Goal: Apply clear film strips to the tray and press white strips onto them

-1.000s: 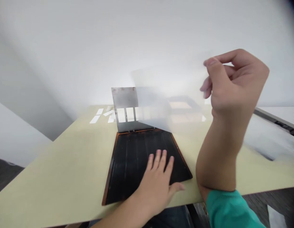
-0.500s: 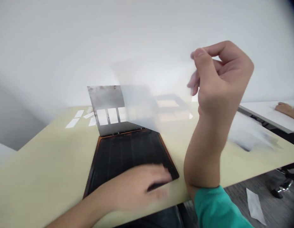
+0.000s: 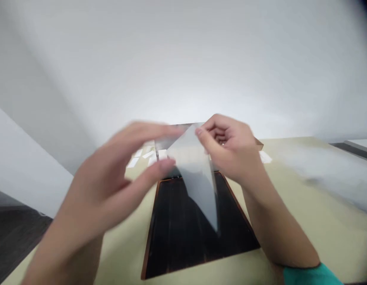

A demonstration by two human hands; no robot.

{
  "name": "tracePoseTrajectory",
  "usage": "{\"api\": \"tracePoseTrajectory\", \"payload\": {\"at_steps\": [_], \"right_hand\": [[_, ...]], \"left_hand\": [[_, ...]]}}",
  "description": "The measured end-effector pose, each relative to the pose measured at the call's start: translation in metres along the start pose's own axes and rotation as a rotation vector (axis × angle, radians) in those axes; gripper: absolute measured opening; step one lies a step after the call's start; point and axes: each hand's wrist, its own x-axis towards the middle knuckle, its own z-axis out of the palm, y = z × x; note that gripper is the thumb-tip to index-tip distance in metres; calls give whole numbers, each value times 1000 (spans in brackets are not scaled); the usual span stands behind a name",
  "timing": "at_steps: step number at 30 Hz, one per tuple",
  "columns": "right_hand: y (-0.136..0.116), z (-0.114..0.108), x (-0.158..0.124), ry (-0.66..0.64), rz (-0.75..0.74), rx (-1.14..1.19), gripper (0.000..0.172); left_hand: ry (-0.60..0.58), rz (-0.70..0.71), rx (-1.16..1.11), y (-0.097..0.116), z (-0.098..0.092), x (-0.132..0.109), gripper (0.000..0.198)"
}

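A translucent, whitish plastic sheet (image 3: 198, 174) hangs at a slant in mid-air, and I cannot tell whether it is a bag or a single film. Its top corner is pinched between the thumb and fingers of my right hand (image 3: 231, 144). My left hand (image 3: 112, 170) is beside the sheet's left edge, somewhat blurred, with thumb and fingers apart and nothing held between them. Below the sheet lies a flat black tray (image 3: 183, 225) with an orange-brown rim. A shiny metal lid (image 3: 164, 142) stands raised at its back edge, mostly hidden by the sheet and my hands.
Several white paper pieces (image 3: 133, 162) lie on the pale yellow table (image 3: 124, 253) at the back left. Another white piece (image 3: 265, 157) is at the back right, near a brown box edge (image 3: 259, 144). A blurred heap of clear plastic (image 3: 334, 174) covers the right side.
My right hand has come down and inward with the sheet. My left hand has risen from over the tray to the sheet's left side. The view has shifted left.
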Motion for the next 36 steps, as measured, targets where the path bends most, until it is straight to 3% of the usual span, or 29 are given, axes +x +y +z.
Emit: {"api": "tracePoseTrajectory", "payload": {"at_steps": [1, 2, 5, 8, 15, 20, 27, 32, 36], "right_hand": [[-1, 9, -2, -50, -2, 20, 21], [-1, 16, -4, -87, -2, 40, 20], [-2, 29, -8, -154, 23, 109, 19], [-1, 32, -7, -198, 75, 203, 20], [4, 21, -2, -369, 218, 383, 19], [-1, 16, -4, -433, 228, 431, 18], [-8, 10, -8, -528, 294, 496, 16], [-11, 7, -9, -482, 299, 452, 13], [-13, 5, -10, -585, 381, 523, 17]], "left_hand": [[92, 12, 73, -9, -1, 10, 48], [111, 33, 121, -19, 0, 18, 48], [9, -1, 55, -40, 10, 30, 27], [-64, 2, -86, -48, 12, 28, 17], [-171, 37, -54, -41, -1, 16, 22], [-250, 21, -210, -37, 0, 15, 11], [-123, 139, -271, -26, 4, 15, 11], [-74, 264, -249, -26, 3, 16, 18], [-69, 287, -237, -26, 5, 15, 15]]}}
